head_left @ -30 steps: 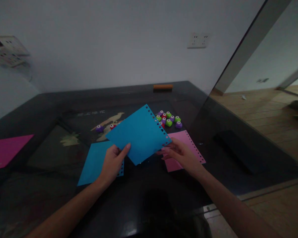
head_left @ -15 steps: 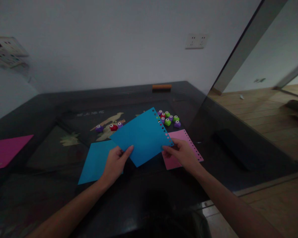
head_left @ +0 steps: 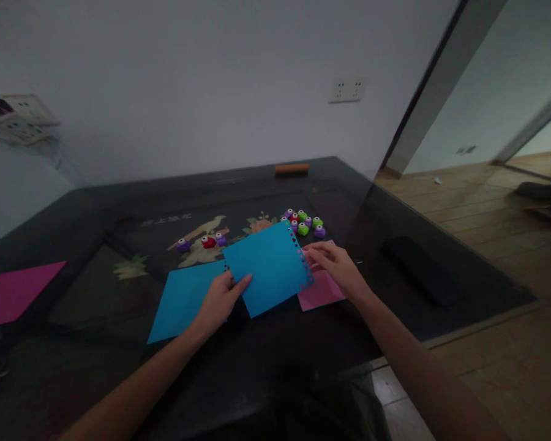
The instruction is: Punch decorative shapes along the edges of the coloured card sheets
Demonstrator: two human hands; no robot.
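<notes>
Paper (head_left: pixel 270 266), blue and holed along its right edge, is held tilted above the table (head_left: pixel 261 355), between a second blue sheet (head_left: pixel 183 300) and a pink sheet (head_left: pixel 319 293); handling it by its sides seems the step in hand. The left hand (head_left: pixel 218 300) pinches its left side, thumb on top, forearm reaching up from below. The right hand (head_left: pixel 337 266) curves in toward the holed edge, fingertips bunched; whether they grip it, I cannot tell. The next move likely calls for a firm left pinch and a light right touch.
</notes>
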